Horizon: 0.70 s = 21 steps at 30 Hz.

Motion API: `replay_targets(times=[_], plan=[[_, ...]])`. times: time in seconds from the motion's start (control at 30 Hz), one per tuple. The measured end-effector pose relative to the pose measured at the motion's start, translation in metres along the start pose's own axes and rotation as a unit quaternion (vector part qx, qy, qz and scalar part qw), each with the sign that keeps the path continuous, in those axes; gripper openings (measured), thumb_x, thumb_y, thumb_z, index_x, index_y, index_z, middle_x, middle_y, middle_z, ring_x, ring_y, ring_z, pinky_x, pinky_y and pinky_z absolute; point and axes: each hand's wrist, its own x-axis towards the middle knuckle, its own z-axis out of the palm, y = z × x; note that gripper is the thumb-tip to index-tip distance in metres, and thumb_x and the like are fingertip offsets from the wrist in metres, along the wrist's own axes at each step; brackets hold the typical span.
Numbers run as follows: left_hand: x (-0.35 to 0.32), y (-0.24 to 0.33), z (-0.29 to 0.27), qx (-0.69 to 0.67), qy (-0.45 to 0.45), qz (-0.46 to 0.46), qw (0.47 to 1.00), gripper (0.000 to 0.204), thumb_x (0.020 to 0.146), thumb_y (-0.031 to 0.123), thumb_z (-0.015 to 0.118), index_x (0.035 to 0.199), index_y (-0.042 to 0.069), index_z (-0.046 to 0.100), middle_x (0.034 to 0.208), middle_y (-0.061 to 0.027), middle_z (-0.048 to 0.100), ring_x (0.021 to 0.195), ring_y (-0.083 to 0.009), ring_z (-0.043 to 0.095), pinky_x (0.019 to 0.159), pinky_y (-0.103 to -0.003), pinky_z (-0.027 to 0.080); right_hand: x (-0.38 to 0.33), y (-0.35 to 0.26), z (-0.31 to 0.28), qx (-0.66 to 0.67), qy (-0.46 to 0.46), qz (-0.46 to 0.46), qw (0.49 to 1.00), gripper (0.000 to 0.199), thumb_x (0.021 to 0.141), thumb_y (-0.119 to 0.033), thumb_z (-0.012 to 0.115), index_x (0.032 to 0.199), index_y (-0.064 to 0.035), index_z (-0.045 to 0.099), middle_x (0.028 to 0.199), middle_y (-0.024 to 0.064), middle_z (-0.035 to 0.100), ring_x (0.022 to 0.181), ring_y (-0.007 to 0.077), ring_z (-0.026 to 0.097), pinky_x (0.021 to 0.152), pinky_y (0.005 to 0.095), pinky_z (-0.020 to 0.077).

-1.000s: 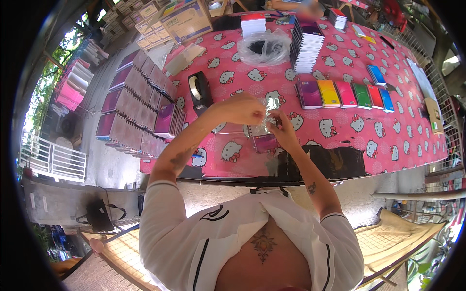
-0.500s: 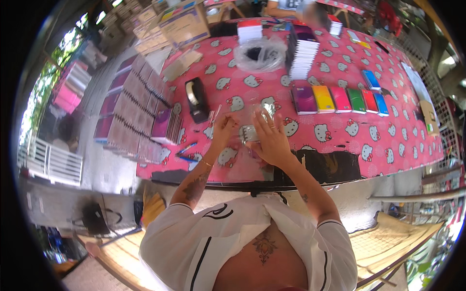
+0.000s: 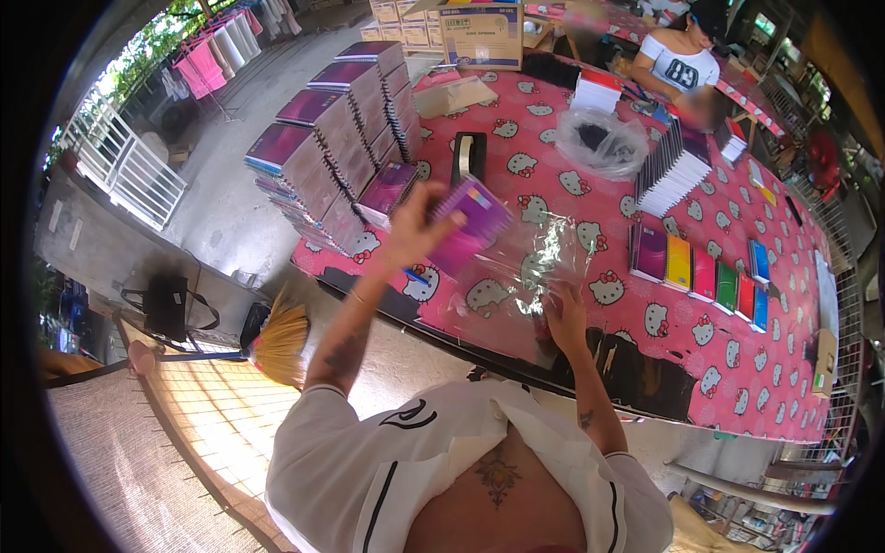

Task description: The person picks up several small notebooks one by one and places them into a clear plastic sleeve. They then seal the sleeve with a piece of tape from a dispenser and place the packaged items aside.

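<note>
Near the middle of the frame the person's left hand (image 3: 412, 226) was raised above the near edge of the table (image 3: 701, 369), its fingers closed on a small purple notebook (image 3: 472, 226) that tilted up toward the right. Just right of it and lower, the right hand (image 3: 564, 318) pinched the lower edge of a clear plastic bag (image 3: 521, 276), fingers together on the film. The bag hung crumpled between the two hands, and the notebook's lower end met its open side; how far the notebook sat inside could not be told.

The table carried a pink cloth printed with white cartoon cats. At the upper left of it stood stepped stacks of purple notebooks (image 3: 323, 138). A black tape dispenser (image 3: 468, 157) lay just above the raised hand. Toward the right of the frame a row of notebooks (image 3: 701, 272) in purple, yellow, pink, green and blue lay side by side, and above them stood a tall white-edged stack (image 3: 673, 170) next to a loose clear bag (image 3: 604, 143). At the top edge another person (image 3: 682, 60) in a white shirt sat at the far side of the table. A straw broom (image 3: 277, 341) rested on the floor at the lower left.
</note>
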Motion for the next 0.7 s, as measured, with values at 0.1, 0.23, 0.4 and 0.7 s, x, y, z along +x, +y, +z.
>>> replay_targets(times=[0.1, 0.23, 0.4, 0.7], plan=[[0.045, -0.029, -0.078, 0.361, 0.029, -0.105, 0.926, 0.071, 0.089, 0.048, 0.068, 0.138, 0.002, 0.047, 0.126, -0.0222, 0.061, 0.107, -0.039, 0.064, 0.09, -0.045, 0.052, -0.006, -0.011, 0.004, 0.104, 0.019, 0.056, 0.993, 0.034, 0.087, -0.002, 0.065, 0.121, -0.0035, 0.062, 0.108, 0.0149, 0.059, 0.101, 0.0284, 0.063, 0.08, 0.0359, 0.0526], [0.041, -0.1, -0.047, 0.535, 0.171, 0.04, 0.826, 0.071, 0.09, 0.048, 0.062, 0.145, 0.008, 0.043, 0.146, -0.0262, 0.045, 0.134, -0.043, 0.043, 0.107, -0.059, 0.036, -0.013, -0.008, -0.005, 0.091, 0.033, 0.083, 0.992, 0.032, 0.087, -0.004, 0.065, 0.119, -0.0031, 0.062, 0.112, 0.0148, 0.058, 0.1, 0.0285, 0.063, 0.081, 0.0365, 0.0525], [0.063, -0.12, -0.02, 0.604, 0.167, -0.028, 0.779, 0.078, 0.087, 0.058, 0.06, 0.146, 0.01, 0.043, 0.148, -0.0254, 0.043, 0.139, -0.0404, 0.04, 0.11, -0.06, 0.031, -0.042, 0.011, -0.023, 0.069, 0.025, 0.102, 0.992, 0.029, 0.088, -0.006, 0.064, 0.117, -0.0036, 0.063, 0.114, 0.0155, 0.059, 0.102, 0.0315, 0.061, 0.085, 0.0386, 0.0501], [0.069, -0.066, 0.054, 0.493, 0.246, 0.115, 0.826, 0.067, 0.086, 0.037, 0.069, 0.141, 0.008, 0.045, 0.144, -0.0266, 0.043, 0.129, -0.0464, 0.045, 0.103, -0.06, 0.038, -0.094, 0.064, -0.138, -0.112, 0.193, 0.166, 0.961, 0.04, 0.084, -0.014, 0.069, 0.121, -0.003, 0.058, 0.118, 0.0201, 0.058, 0.109, 0.0415, 0.057, 0.091, 0.0447, 0.0481]])
